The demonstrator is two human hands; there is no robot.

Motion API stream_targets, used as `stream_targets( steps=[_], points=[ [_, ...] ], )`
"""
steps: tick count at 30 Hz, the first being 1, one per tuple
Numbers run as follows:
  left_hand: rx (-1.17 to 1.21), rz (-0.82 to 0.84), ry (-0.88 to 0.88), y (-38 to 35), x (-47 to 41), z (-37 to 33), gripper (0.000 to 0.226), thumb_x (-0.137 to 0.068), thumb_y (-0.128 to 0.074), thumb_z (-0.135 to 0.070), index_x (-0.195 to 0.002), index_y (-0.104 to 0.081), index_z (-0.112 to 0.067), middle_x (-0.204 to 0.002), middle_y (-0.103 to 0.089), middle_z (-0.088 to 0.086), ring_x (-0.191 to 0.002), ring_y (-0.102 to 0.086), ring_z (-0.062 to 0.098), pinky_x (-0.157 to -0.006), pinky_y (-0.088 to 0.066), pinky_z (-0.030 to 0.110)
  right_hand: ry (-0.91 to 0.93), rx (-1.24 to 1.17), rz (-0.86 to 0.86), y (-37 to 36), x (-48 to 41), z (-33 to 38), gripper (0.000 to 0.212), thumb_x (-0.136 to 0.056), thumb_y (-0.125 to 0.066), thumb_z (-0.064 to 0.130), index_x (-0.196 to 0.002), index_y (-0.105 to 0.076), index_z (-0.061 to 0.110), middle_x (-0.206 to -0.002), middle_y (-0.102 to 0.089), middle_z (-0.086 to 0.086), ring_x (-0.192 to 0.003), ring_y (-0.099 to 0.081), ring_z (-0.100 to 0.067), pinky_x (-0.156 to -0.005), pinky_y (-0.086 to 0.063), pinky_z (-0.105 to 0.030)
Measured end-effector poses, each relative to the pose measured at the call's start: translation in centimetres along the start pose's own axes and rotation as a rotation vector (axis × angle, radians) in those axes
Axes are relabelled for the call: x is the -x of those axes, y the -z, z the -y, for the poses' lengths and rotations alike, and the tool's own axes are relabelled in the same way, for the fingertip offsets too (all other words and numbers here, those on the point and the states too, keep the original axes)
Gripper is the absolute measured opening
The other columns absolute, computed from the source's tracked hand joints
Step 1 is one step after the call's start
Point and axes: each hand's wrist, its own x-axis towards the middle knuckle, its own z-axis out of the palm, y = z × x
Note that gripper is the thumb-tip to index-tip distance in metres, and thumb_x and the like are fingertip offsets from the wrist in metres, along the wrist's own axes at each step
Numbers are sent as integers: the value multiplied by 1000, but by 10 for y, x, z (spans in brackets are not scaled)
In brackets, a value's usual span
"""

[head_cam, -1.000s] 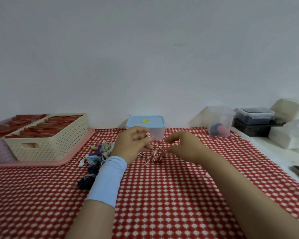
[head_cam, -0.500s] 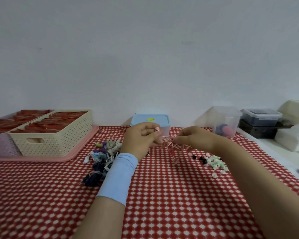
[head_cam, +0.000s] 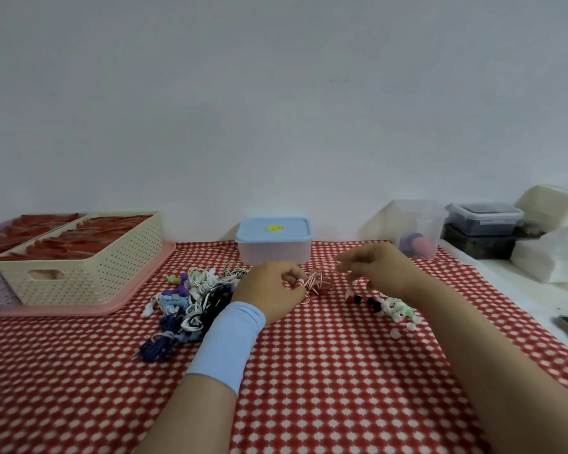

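No writing could be read anywhere; the yellow sticker (head_cam: 274, 228) on the blue lid (head_cam: 259, 232) (too small and blurred) showed nothing legible.

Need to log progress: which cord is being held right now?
The red-and-white striped cord, pinched by the left hand; the other cords lie piled to its left.

A cream perforated basket (head_cam: 79, 267) is set on a pink tray (head_cam: 79, 311) at far left. A blue-lidded box (head_cam: 274, 239) is placed far centre and a clear tub (head_cam: 417, 227) far right, on the red checked cloth (head_cam: 325, 371).
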Motion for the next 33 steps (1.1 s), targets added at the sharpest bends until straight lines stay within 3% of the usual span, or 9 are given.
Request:
stream_targets(
  steps=[2, 4, 6, 8, 12, 19, 28, 33],
  points=[
    [-33, 74, -34, 2, 1, -1, 12, -81, -70, -28, -90, -72, -37, -89, -68, -19, -72, -55, -4, -76, -49, 21, 14, 60, -55, 3, -2, -7, 32, -97, -57, 0, -114, -74, 21, -114, -73, 6, -103, -68, -11, -95, -55, -29],
    [-44, 190, -56, 1, 1, -2, 9, -79, -72, -33, -86, -74, -37, -87, -70, -20, -79, -61, -4, -81, -53, 25, 12, 113, -78, 8, -3, -14, 32, -96, -57, 0, -99, -76, 27, -107, -71, 11, -106, -65, -9, -103, -49, -31],
    [-55, 282, -57, 0, 3, -5, 12, -81, -70, -45, -84, -77, -37, -86, -72, -21, -84, -64, 0, -85, -55, 30, 5, 156, -71, 11, -3, -19, 33, -97, -60, 4, -88, -75, 32, -102, -72, 13, -103, -65, -6, -101, -49, -30],
    [-87, 251, -65, -4, 3, -10, 23, -86, -64, -52, -84, -78, -35, -85, -72, -18, -85, -65, 6, -85, -55, 33, -10, 209, -62, 11, -2, -24, 29, -97, -62, 7, -95, -76, 32, -110, -73, 11, -106, -65, -8, -101, -50, -30],
    [-178, 35, -223, -14, -6, -23, 15, -90, -64, -44, -90, -76, -34, -95, -68, -18, -98, -54, 6, -91, -50, 36, -21, 370, -83, 7, -6, -28, 31, -99, -60, 13, -119, -73, 32, -130, -68, 10, -118, -63, -12, -103, -47, -31],
    [-452, 177, -439, -38, -27, -44, 26, -93, -64, -31, -117, -69, -39, -126, -57, -16, -121, -39, 13, -101, -37, 33, 4, 627, 51, -2, -17, -25, 34, -99, -59, 18, -126, -68, 37, -127, -69, 7, -108, -64, -15, -99, -53, -36],
    [-434, 125, -380, -46, -29, -39, 20, -87, -67, -45, -104, -73, -37, -114, -63, -12, -110, -48, 14, -95, -44, 36, -54, 624, 31, -1, -18, -16, 23, -94, -66, 19, -113, -75, 29, -117, -71, 4, -103, -65, -17, -97, -55, -38],
    [-385, 68, -318, -47, -27, -37, 17, -89, -63, -45, -101, -73, -39, -102, -65, -8, -98, -54, 13, -90, -46, 33, 33, 391, -107, -7, -11, -24, 16, -94, -69, 22, -107, -76, 26, -107, -74, 8, -95, -65, -8, -93, -55, -31]
  ],
)
